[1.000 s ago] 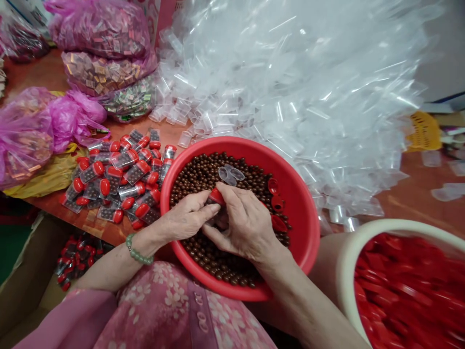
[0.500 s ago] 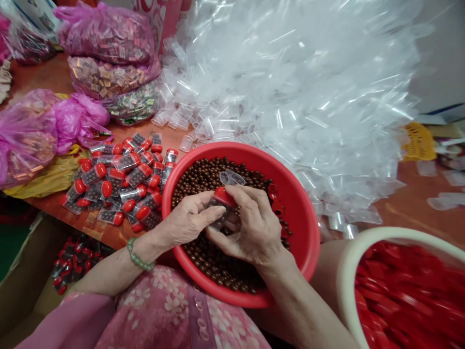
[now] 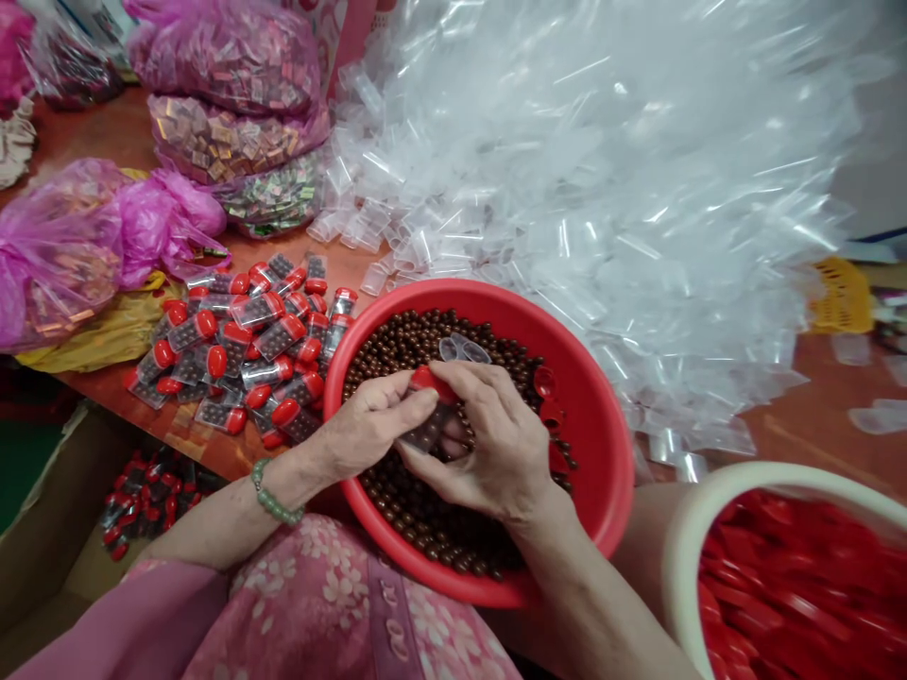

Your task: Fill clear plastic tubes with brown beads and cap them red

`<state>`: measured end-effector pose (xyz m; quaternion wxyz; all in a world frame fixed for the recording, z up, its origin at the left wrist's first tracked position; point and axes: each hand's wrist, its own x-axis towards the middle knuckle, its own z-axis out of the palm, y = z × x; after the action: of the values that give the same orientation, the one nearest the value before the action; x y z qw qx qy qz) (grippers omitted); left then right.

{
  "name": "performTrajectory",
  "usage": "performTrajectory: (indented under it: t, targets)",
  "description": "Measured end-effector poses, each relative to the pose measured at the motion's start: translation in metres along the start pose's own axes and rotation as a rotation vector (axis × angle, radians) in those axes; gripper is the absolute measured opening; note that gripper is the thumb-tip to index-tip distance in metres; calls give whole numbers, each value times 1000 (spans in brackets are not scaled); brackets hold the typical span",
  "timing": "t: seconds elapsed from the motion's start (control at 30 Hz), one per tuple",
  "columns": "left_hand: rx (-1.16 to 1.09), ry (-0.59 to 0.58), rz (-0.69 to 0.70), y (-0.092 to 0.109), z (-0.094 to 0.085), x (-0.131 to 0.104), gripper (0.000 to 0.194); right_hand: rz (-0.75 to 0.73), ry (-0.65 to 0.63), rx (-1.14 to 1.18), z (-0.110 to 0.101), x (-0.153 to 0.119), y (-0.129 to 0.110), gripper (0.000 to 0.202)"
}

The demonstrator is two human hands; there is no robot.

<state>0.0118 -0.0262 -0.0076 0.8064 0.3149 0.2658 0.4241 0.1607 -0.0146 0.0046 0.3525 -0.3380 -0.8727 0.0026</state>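
Over a red basin [image 3: 602, 453] of small brown balls [image 3: 403, 340], both hands grip one small clear plastic container [image 3: 429, 431] with a red cap [image 3: 427, 379]. Brown balls show through its wall. My left hand [image 3: 372, 420] pinches its left side, thumb laid across near the cap. My right hand [image 3: 500, 439] wraps round the other side, fingers at the cap and thumb below. Part of the container is hidden by the fingers. Just beyond, clear empty containers [image 3: 464, 348] rest on the balls. A few red caps [image 3: 545, 382] lie at the basin's right inner side.
Filled red-capped containers [image 3: 241, 349] are piled left of the basin. More lie in a cardboard box [image 3: 42, 538] below. A large heap of clear containers [image 3: 567, 170] covers the back. A cream tub [image 3: 680, 557] of red caps stands right; pink bags [image 3: 233, 66] sit at back left.
The view has shifted slightly, so the surroundings sit a little further right. Both hands stay on the container, which has turned a little and shows more of its ball-filled wall.
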Motion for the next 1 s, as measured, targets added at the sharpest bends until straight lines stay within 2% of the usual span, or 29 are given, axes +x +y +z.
performTrajectory:
  t: [0.07,0.13,0.2,0.27,0.33,0.4,0.5,0.6,0.73,0.87,1.0]
  targets:
    - [11,-13,-20,1,-2,-2,64,85,-15,130,-4,1,1,62]
    - [200,18,40,5,-2,-7,78,230,-12,261,-9,0,2,63]
    - [484,94,189,10,-1,-12,97,351,-11,372,-12,-2,1,65]
    - [692,130,352,14,3,-14,111,377,-16,433,-12,-3,-1,65]
    - [742,109,491,14,10,-12,104,324,-9,468,-11,-3,-5,62]
    - [712,111,585,12,19,-10,87,272,20,472,-10,-3,-10,58]
    - [692,172,633,6,30,-8,64,236,70,447,-11,-2,-16,52]
    - [744,211,632,2,35,-10,49,217,78,467,-15,-1,-19,53]
    - [738,225,694,0,35,-10,43,230,61,476,-17,0,-19,54]
    - [757,251,687,3,33,-4,42,253,27,486,-15,-4,-14,56]
    - [802,238,552,14,28,0,45,286,-50,374,-12,-6,-3,60]
